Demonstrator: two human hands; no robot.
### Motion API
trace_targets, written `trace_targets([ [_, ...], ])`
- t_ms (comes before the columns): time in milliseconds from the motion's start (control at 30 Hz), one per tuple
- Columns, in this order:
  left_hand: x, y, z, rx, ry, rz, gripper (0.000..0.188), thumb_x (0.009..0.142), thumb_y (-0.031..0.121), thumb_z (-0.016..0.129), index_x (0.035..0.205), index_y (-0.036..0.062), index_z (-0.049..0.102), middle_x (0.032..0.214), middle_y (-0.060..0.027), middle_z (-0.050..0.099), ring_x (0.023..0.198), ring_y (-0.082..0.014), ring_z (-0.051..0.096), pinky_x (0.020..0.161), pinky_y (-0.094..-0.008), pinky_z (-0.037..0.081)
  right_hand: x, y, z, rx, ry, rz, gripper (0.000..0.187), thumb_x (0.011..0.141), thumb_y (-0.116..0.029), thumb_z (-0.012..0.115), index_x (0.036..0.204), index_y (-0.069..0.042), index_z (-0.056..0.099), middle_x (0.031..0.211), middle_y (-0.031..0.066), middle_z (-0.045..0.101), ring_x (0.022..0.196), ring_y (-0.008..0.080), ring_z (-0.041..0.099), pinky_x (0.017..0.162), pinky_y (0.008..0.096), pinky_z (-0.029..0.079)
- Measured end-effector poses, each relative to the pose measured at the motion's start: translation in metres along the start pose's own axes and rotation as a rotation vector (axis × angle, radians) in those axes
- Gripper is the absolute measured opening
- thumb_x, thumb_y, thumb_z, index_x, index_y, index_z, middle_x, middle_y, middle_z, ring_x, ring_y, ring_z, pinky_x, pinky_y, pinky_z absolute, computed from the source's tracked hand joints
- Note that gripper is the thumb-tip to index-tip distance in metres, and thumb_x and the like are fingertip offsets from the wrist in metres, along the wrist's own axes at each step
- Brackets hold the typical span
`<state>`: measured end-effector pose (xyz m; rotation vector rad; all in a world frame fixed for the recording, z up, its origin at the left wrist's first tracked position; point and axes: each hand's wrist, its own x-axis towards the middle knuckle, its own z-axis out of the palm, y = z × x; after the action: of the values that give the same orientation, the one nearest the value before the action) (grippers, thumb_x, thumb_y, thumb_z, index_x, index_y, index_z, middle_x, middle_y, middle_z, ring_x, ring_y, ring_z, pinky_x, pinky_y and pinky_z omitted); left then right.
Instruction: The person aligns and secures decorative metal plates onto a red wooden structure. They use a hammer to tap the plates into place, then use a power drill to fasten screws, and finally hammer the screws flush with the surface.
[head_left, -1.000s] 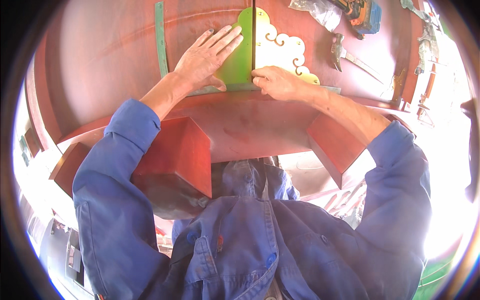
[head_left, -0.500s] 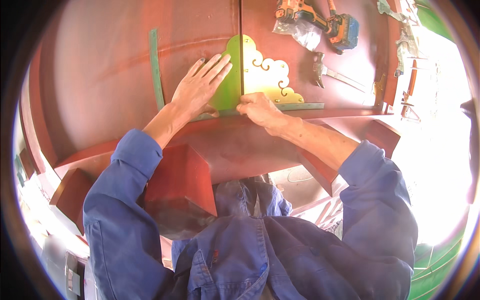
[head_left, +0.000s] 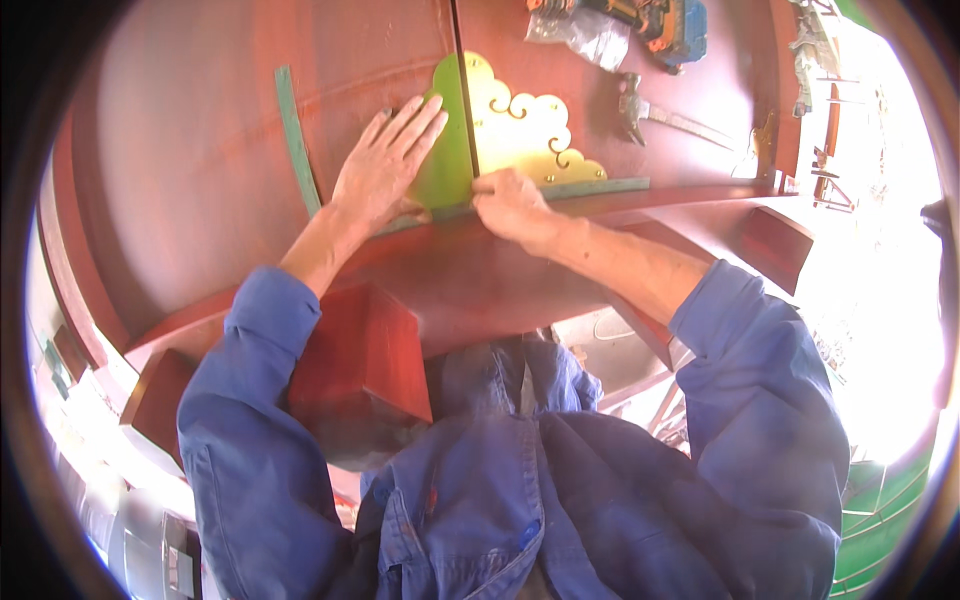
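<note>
My left hand [head_left: 380, 172] lies flat with outstretched fingers on a green, scalloped corner plate [head_left: 447, 160] and the red-brown wood panel [head_left: 200, 130] beside it. Across a dark seam to the right sits a shiny brass plate [head_left: 515, 135] with a scalloped edge, curled cut-outs and small studs. My right hand [head_left: 512, 207] is closed at the foot of the seam, by the lower corners of both plates. What its fingers hold, if anything, is hidden. A thin green strip [head_left: 600, 187] runs along the brass plate's lower edge, and another green strip [head_left: 295, 135] lies left of my left hand.
On the panel's right half lie a hammer [head_left: 632, 108], a clear plastic bag [head_left: 590, 40] and an orange-and-black cordless power tool [head_left: 655, 22] with a blue battery. A raised wooden rim [head_left: 690, 200] edges the panel. Blocky red legs [head_left: 360, 345] jut out near my body.
The whole view has shifted and tilted slightly, so the plates and tools appear higher and a little left. Both hands keep nearly the same places at the plates.
</note>
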<state>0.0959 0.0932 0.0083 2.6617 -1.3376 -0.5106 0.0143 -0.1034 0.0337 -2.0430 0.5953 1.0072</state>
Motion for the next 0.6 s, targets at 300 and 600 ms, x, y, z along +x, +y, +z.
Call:
trace_targets([
  [300,-0.001,-0.001,0.008,-0.063,0.033,0.013,0.135,0.055,0.052,0.092,0.162,0.0088,0.022,0.169,-0.0029,0.023,0.155,-0.0213,0.024,0.128,-0.043,0.027,0.0,0.0,-0.009,0.065,-0.045,0.058,0.033,0.09,-0.01,0.058,0.116,-0.002,0.076,0.105,0.0171,0.075,0.102,0.0233,0.067,0.091,0.0361,0.051],
  [600,-0.001,0.001,0.006,-0.058,0.035,0.013,0.131,0.058,0.051,0.091,0.162,0.0091,0.023,0.169,-0.0024,0.022,0.155,-0.0209,0.023,0.127,-0.0436,0.027,0.009,0.01,-0.007,0.07,0.029,-0.072,0.018,0.084,-0.007,0.055,0.076,0.001,0.069,0.07,0.0238,0.061,0.069,0.0301,0.061,0.071,0.0441,0.05],
])
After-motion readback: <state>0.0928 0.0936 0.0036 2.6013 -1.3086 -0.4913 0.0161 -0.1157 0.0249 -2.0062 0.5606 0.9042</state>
